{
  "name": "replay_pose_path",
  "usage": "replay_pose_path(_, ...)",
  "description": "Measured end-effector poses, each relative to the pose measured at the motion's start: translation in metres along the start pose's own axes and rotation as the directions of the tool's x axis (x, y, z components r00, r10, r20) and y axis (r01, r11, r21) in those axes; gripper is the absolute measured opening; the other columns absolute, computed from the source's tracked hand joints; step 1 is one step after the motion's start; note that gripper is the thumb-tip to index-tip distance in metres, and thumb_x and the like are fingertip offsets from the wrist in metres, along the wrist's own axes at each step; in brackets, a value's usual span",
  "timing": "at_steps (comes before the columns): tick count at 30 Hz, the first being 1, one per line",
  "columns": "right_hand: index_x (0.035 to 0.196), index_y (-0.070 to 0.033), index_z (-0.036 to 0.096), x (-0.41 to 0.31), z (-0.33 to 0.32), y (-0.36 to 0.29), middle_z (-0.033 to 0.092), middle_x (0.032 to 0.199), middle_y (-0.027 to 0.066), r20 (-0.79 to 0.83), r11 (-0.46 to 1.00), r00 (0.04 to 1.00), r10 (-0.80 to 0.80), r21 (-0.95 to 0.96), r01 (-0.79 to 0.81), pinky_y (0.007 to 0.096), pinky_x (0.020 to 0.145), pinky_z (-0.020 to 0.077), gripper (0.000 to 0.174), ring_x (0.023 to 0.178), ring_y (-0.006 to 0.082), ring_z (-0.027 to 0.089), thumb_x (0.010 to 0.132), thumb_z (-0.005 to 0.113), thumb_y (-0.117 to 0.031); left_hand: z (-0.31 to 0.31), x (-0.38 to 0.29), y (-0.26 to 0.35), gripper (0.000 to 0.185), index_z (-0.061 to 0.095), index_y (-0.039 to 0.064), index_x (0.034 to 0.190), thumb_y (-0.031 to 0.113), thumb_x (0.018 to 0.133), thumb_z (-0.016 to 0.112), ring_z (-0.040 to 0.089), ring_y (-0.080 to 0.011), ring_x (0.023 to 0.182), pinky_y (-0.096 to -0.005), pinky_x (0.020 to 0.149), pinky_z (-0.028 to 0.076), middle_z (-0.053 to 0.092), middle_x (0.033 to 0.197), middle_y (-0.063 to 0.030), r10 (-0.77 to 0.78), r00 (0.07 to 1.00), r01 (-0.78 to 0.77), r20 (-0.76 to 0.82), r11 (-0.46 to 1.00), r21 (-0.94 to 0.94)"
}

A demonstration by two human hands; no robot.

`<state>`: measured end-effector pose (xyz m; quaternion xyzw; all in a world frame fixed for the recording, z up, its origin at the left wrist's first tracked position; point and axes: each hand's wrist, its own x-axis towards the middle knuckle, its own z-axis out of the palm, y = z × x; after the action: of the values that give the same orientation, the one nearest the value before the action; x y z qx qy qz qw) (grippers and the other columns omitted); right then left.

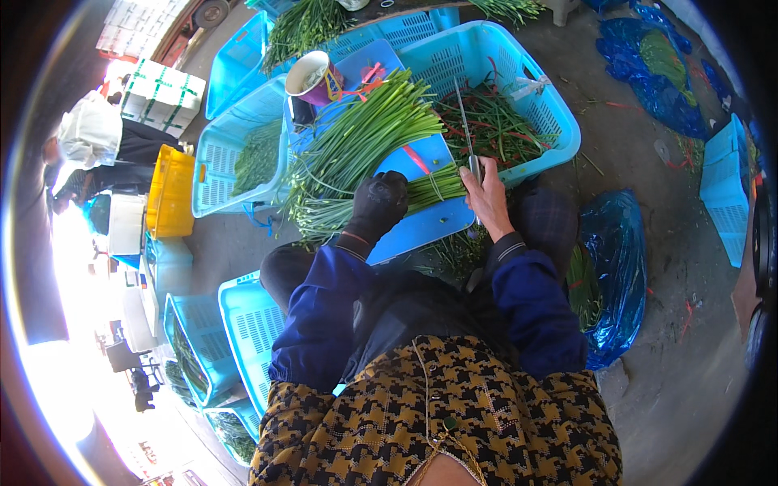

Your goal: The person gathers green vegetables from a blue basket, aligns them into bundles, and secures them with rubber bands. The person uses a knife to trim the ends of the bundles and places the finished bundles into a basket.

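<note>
My left hand (378, 203), in a black glove, grips a bundle of green flower-stalk chives (442, 184) lying across a blue board (398, 240). A thin tie circles the bundle near its cut end. In my bare right hand (490, 199) is a knife (464, 121), its long narrow blade pointing away from me. The fingers are close to the bundle's cut ends; whether they touch cannot be told. A larger heap of chive stalks (371, 124) covers the board's middle. Beside the bundle, a red strip (417, 160) lies on the board.
Behind the heap stand a paper tub (310, 76) and a dark phone-like object (302, 112). A turquoise crate (562, 130) at right holds trimmings and red strips. Another crate (209, 170) stands left. Blue plastic (620, 267) lies right on the floor. A person (91, 133) is far left.
</note>
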<state>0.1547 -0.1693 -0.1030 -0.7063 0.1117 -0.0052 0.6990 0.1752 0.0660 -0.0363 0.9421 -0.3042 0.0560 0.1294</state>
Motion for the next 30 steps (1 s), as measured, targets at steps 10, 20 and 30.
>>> replay_pose_path(10,0.128,-0.004,0.045,0.006,-0.002,0.006,0.063,0.071,0.0127,0.011,0.993,0.999,-0.03,-0.11,0.031,0.0377,0.05,0.0493,0.054,0.054,0.0227,0.063,0.095,0.068,-0.04,0.003,0.001,0.001,0.012,0.065,0.008,0.088,0.015,0.078,0.066,0.064,-0.0343,0.087,-0.0468,0.075,0.053,0.068,0.108,-0.0058,-0.052,0.998,0.051,-0.033,0.998,-0.047)
replay_pose_path(20,0.127,-0.004,0.045,0.007,-0.001,0.006,0.063,0.07,0.0126,0.013,0.992,0.999,-0.035,-0.121,0.036,0.0378,0.049,0.0489,0.056,0.053,0.0227,0.062,0.094,0.069,-0.043,0.004,0.001,-0.005,0.01,0.065,0.009,0.084,0.014,0.076,0.067,0.064,-0.0327,0.086,-0.0464,0.076,0.053,0.069,0.108,-0.0046,0.039,0.999,-0.04,-0.011,0.998,-0.041)
replay_pose_path(30,0.128,-0.005,0.044,0.007,-0.002,0.007,0.063,0.074,0.0126,0.03,0.993,0.999,-0.032,-0.111,0.036,0.0373,0.051,0.0496,0.057,0.055,0.0222,0.062,0.095,0.068,-0.045,0.009,0.002,-0.009,0.011,0.066,0.011,0.083,0.013,0.074,0.07,0.066,-0.0293,0.085,-0.0442,0.075,0.053,0.07,0.107,-0.0018,0.038,0.999,-0.039,-0.027,0.998,-0.047)
